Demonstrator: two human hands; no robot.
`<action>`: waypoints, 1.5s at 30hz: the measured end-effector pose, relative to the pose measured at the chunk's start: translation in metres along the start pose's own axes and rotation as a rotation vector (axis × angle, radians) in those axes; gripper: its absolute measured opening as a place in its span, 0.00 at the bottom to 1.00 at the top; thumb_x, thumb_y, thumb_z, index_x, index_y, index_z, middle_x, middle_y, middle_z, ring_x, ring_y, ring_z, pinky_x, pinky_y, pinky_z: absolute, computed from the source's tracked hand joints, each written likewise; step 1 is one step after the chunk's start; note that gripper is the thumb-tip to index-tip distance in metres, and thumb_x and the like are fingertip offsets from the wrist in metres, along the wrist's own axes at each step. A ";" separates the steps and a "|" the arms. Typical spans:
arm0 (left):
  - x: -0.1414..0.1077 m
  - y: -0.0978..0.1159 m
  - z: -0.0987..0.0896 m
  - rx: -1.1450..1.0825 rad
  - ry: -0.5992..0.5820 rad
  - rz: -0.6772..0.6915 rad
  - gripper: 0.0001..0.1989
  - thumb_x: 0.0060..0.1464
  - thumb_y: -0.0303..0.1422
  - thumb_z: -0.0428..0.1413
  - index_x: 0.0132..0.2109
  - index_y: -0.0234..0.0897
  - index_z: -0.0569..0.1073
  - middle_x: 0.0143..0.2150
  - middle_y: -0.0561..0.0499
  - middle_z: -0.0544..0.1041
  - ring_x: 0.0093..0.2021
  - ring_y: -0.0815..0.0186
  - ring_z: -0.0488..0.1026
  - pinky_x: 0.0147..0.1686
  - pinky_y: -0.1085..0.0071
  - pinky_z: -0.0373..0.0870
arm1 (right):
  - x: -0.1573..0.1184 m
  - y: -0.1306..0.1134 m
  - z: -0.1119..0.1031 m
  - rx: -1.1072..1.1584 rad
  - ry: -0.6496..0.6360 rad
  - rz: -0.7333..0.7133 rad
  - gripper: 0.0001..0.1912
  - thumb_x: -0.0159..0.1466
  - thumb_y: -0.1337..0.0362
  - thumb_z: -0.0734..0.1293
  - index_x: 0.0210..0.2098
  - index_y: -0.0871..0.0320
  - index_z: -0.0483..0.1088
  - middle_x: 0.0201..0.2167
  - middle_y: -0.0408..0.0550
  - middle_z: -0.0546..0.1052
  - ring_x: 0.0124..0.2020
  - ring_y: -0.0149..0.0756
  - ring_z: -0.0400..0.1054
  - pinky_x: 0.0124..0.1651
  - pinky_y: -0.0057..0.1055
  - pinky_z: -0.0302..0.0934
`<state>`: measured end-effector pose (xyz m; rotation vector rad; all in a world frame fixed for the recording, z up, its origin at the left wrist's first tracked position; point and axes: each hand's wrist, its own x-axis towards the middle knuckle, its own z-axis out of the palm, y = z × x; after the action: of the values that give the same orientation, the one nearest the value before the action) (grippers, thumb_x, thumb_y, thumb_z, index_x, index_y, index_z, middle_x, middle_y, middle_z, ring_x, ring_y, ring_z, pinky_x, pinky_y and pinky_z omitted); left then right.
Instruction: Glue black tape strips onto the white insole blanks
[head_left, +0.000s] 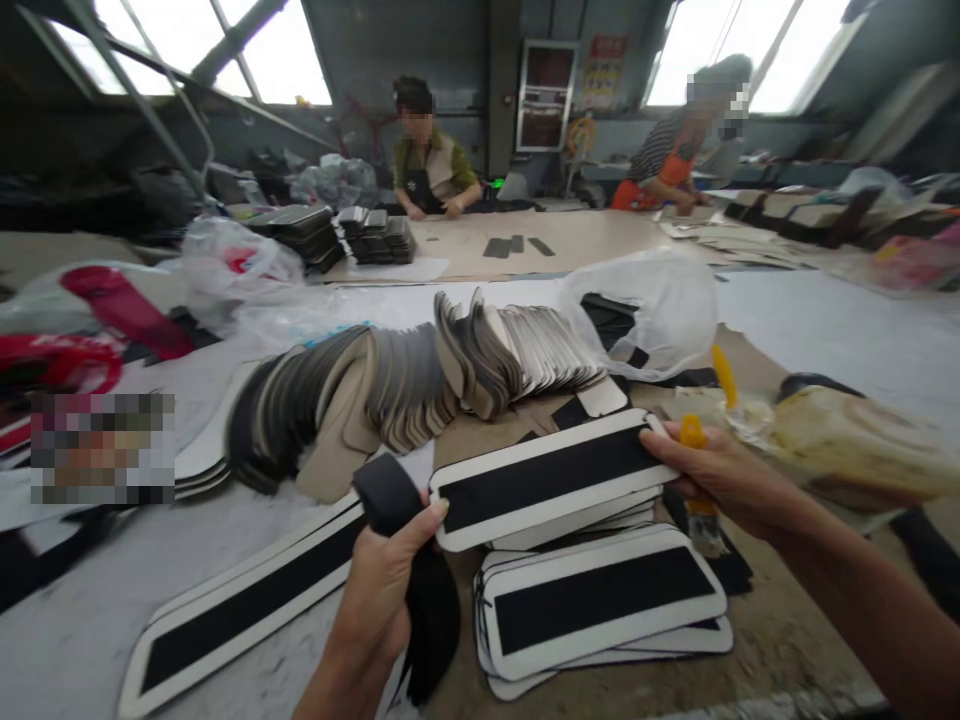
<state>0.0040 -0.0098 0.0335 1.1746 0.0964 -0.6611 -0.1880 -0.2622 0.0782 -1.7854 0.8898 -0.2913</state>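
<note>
A white rounded panel with a black strip along its middle (547, 478) is held up by its two ends. My left hand (375, 575) pinches the near left corner between thumb and fingers. A bundle of black strips (435, 610) hangs by that hand, its upper end curled over the fingers; how it is held is partly hidden. My right hand (716, 468) grips the panel's right end and also a yellow-handled brush (703, 525), bristles pointing down. Below lies a stack of similar panels (604, 600). To the left, longer panels with black strips (251, 600) lie slanted on the table.
Curved grey and beige pieces (405, 375) stand in a leaning row behind. A clear plastic bag (667, 310), a yellowish glue-smeared bundle (855, 435) and another yellow handle (724, 376) are at right. Two people work at the far table (465, 240). Red items (127, 310) lie left.
</note>
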 end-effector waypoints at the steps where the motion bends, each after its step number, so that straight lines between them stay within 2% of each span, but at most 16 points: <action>1: -0.001 -0.001 -0.001 -0.003 -0.028 0.004 0.22 0.30 0.32 0.71 0.37 0.31 0.76 0.33 0.49 0.78 0.32 0.65 0.74 0.34 0.74 0.73 | -0.001 0.002 -0.002 0.008 -0.009 0.010 0.27 0.56 0.39 0.66 0.24 0.56 0.58 0.13 0.36 0.56 0.16 0.25 0.46 0.19 0.24 0.39; 6: -0.006 -0.006 -0.006 0.008 -0.034 0.017 0.21 0.34 0.34 0.70 0.37 0.31 0.74 0.32 0.49 0.78 0.31 0.66 0.73 0.32 0.75 0.71 | -0.006 0.013 -0.005 -0.018 -0.030 0.047 0.28 0.56 0.38 0.66 0.23 0.55 0.57 0.12 0.37 0.56 0.16 0.27 0.45 0.19 0.27 0.42; 11: -0.014 -0.007 -0.006 0.024 -0.065 -0.008 0.23 0.35 0.34 0.69 0.41 0.32 0.74 0.37 0.48 0.79 0.36 0.62 0.76 0.42 0.70 0.73 | -0.020 0.003 0.009 -0.056 0.007 0.041 0.31 0.52 0.34 0.65 0.20 0.55 0.56 0.12 0.37 0.56 0.16 0.26 0.48 0.19 0.26 0.43; 14: -0.014 -0.007 -0.008 0.070 -0.016 -0.054 0.24 0.36 0.32 0.69 0.43 0.32 0.75 0.36 0.48 0.79 0.37 0.59 0.77 0.46 0.66 0.73 | -0.024 -0.004 0.017 -0.015 0.018 0.026 0.32 0.48 0.32 0.66 0.20 0.55 0.55 0.12 0.35 0.56 0.15 0.24 0.47 0.17 0.25 0.42; 17: -0.011 -0.009 -0.010 0.092 0.026 -0.071 0.22 0.38 0.29 0.67 0.44 0.32 0.75 0.35 0.48 0.80 0.37 0.58 0.77 0.44 0.66 0.74 | -0.027 -0.006 0.020 -0.003 0.031 0.045 0.33 0.46 0.32 0.66 0.21 0.55 0.56 0.12 0.34 0.56 0.14 0.23 0.47 0.16 0.24 0.42; 21: -0.014 -0.011 -0.010 0.098 0.027 -0.066 0.19 0.41 0.27 0.66 0.44 0.33 0.75 0.36 0.48 0.80 0.35 0.60 0.78 0.39 0.70 0.76 | -0.032 -0.001 0.018 0.012 0.025 0.044 0.33 0.46 0.32 0.67 0.21 0.55 0.55 0.12 0.34 0.56 0.15 0.23 0.47 0.17 0.23 0.43; 28: -0.023 -0.010 -0.003 0.082 0.113 -0.140 0.16 0.45 0.23 0.63 0.44 0.34 0.76 0.34 0.48 0.80 0.34 0.58 0.78 0.38 0.68 0.77 | -0.038 0.005 0.015 0.040 0.003 0.020 0.31 0.49 0.35 0.67 0.22 0.56 0.56 0.13 0.34 0.56 0.15 0.23 0.47 0.17 0.24 0.41; 32: -0.026 -0.009 0.001 0.103 0.147 -0.148 0.13 0.46 0.23 0.63 0.42 0.35 0.77 0.33 0.48 0.80 0.32 0.59 0.78 0.36 0.71 0.77 | -0.042 0.006 0.012 0.017 -0.005 0.004 0.30 0.50 0.35 0.66 0.22 0.56 0.56 0.13 0.34 0.56 0.15 0.23 0.47 0.17 0.25 0.41; 37: -0.031 -0.004 0.008 0.103 0.180 -0.106 0.14 0.49 0.19 0.59 0.43 0.36 0.77 0.34 0.51 0.80 0.35 0.61 0.78 0.38 0.73 0.77 | -0.035 0.008 0.006 -0.025 -0.035 -0.025 0.30 0.52 0.34 0.63 0.22 0.56 0.56 0.13 0.35 0.57 0.15 0.24 0.48 0.18 0.26 0.42; 40: -0.031 0.000 0.011 0.094 0.225 -0.068 0.15 0.48 0.18 0.60 0.43 0.35 0.76 0.33 0.51 0.80 0.38 0.63 0.78 0.40 0.75 0.76 | -0.024 0.006 0.001 -0.071 -0.021 -0.077 0.27 0.54 0.39 0.66 0.23 0.57 0.58 0.14 0.35 0.58 0.16 0.25 0.50 0.19 0.25 0.44; 45: -0.029 0.003 0.007 0.119 0.171 0.009 0.16 0.47 0.22 0.63 0.45 0.37 0.75 0.38 0.53 0.80 0.42 0.65 0.77 0.40 0.79 0.75 | -0.015 -0.007 -0.002 -0.113 -0.015 -0.210 0.22 0.58 0.45 0.66 0.25 0.59 0.62 0.21 0.38 0.62 0.22 0.28 0.55 0.26 0.26 0.52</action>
<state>-0.0195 -0.0033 0.0503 1.3451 0.1981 -0.5636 -0.1970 -0.2523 0.0882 -1.9877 0.7210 -0.3677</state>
